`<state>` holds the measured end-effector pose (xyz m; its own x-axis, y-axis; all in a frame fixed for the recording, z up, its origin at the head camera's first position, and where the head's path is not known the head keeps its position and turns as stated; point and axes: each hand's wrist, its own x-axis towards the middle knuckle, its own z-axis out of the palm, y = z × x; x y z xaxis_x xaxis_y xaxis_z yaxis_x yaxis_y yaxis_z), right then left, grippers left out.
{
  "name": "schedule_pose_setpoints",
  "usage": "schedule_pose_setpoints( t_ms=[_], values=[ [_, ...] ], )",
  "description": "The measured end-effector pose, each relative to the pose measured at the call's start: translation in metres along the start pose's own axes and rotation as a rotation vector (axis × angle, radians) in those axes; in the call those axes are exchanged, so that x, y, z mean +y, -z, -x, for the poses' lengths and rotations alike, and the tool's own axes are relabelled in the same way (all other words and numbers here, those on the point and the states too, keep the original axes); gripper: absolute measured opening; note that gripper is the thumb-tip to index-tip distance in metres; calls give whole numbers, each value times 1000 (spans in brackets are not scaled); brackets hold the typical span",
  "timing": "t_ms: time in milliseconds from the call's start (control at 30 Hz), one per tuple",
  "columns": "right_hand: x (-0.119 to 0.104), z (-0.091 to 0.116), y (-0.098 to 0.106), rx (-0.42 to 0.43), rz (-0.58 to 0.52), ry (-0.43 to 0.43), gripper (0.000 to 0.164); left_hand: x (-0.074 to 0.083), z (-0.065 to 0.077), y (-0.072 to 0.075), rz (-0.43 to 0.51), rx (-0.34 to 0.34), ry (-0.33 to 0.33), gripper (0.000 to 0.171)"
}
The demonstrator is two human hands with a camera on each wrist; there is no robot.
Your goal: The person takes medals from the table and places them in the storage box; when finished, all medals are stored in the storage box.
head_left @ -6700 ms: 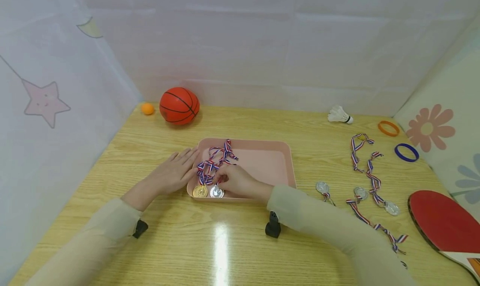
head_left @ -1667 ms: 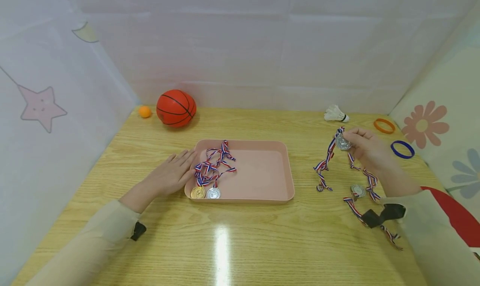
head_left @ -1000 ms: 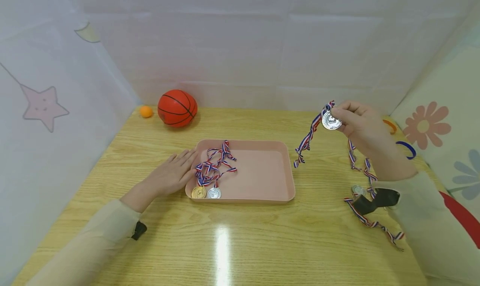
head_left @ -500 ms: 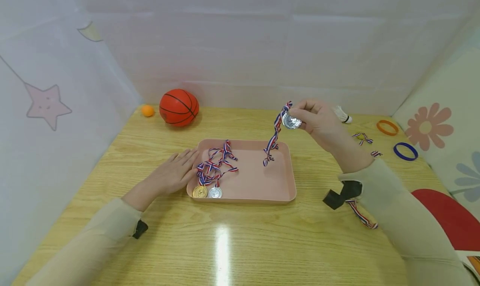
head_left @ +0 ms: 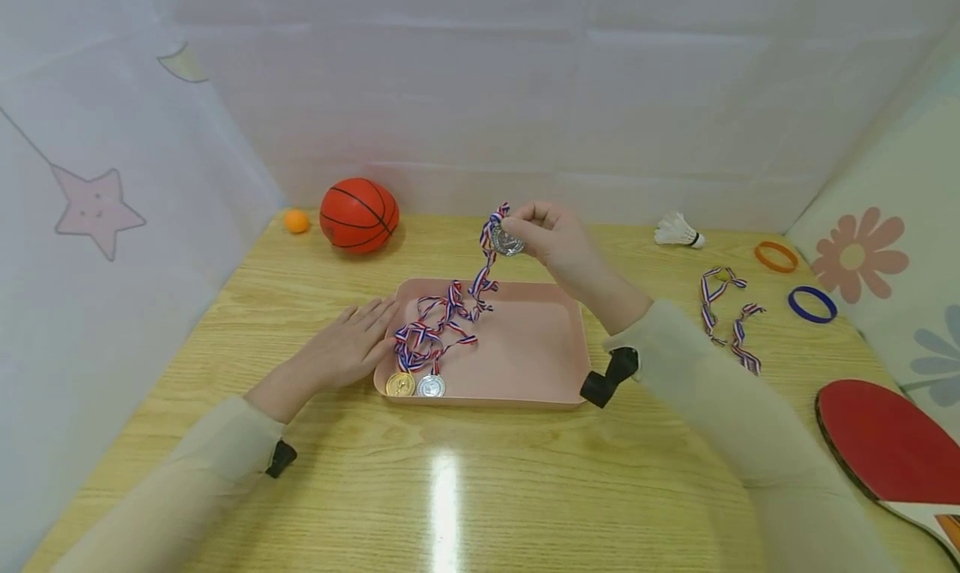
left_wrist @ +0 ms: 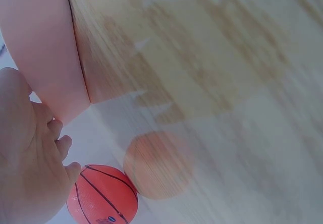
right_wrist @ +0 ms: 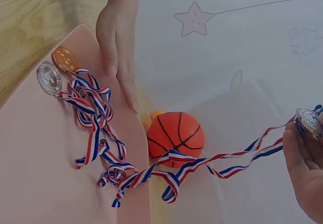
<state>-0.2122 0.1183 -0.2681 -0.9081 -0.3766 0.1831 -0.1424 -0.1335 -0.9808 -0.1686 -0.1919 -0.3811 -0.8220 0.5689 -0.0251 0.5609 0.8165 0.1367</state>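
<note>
A pink tray (head_left: 525,394) stands mid-table, and my left hand (head_left: 333,352) rests against its left side with fingers straight. Inside it, at the front left corner, lie a gold medal (head_left: 400,384) and a silver medal (head_left: 431,385), their striped ribbons tangled behind them. Above the tray's back edge my right hand (head_left: 562,243) pinches another silver medal (head_left: 507,239) between thumb and fingers. Its red, white and blue ribbon (head_left: 483,277) hangs down toward the tray. The right wrist view shows this ribbon (right_wrist: 232,163) trailing from the pinched medal (right_wrist: 309,121).
A red basketball (head_left: 359,215) and an orange ball (head_left: 296,220) sit at the back left. To the right are a shuttlecock (head_left: 679,230), orange (head_left: 776,257) and blue wristbands (head_left: 812,304), ribboned medals (head_left: 708,302) and a red paddle (head_left: 892,439). My right sleeve covers part of that side.
My right hand has picked up a silver medal on the right side and carried it left over the tray. Earlier it let go of a silver medal in the tray. My left hand stays put.
</note>
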Motion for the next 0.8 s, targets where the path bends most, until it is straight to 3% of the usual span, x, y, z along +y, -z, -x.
schedule_pose_setpoints(
  t_ms=[200, 333, 500, 800],
  values=[
    [22, -6, -16, 12, 93, -66, 10, 0, 0, 0, -2, -5, 2, 56],
    [37, 0, -21, -3, 217, -161, 11, 0, 0, 0, -1, -11, 2, 56],
    [60, 12, -20, -86, 387, -276, 15, 0, 0, 0, -1, -8, 3, 56],
    [84, 31, -16, -216, 593, -318, 14, -1, 1, -1, -4, -6, 3, 56]
  ],
)
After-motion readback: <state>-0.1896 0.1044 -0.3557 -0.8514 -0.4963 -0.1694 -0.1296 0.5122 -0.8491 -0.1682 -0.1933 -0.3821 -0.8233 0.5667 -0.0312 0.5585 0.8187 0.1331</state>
